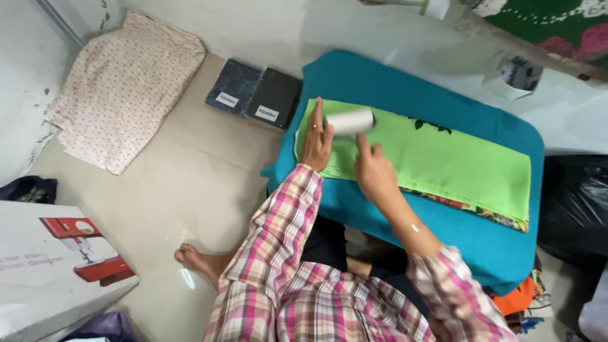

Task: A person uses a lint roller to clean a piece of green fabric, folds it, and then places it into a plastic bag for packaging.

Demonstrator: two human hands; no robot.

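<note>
A folded lime-green cloth (443,161) lies on a teal cloth (405,82) that covers a low surface. My left hand (315,138) rests flat on the green cloth's left end, fingers together and pointing away from me. My right hand (372,171) grips the handle of a white lint roller (349,120), whose roll lies across the green cloth just beyond my left fingertips. The roller looks blurred. A patterned fabric edge (481,212) peeks out under the green cloth's near side.
A floral pillow (120,82) lies on the floor at the far left. Two dark flat boxes (253,94) sit beside the teal cloth. A white carton picturing a sewing machine (57,266) stands at the near left, a black plastic bag (573,202) at the right.
</note>
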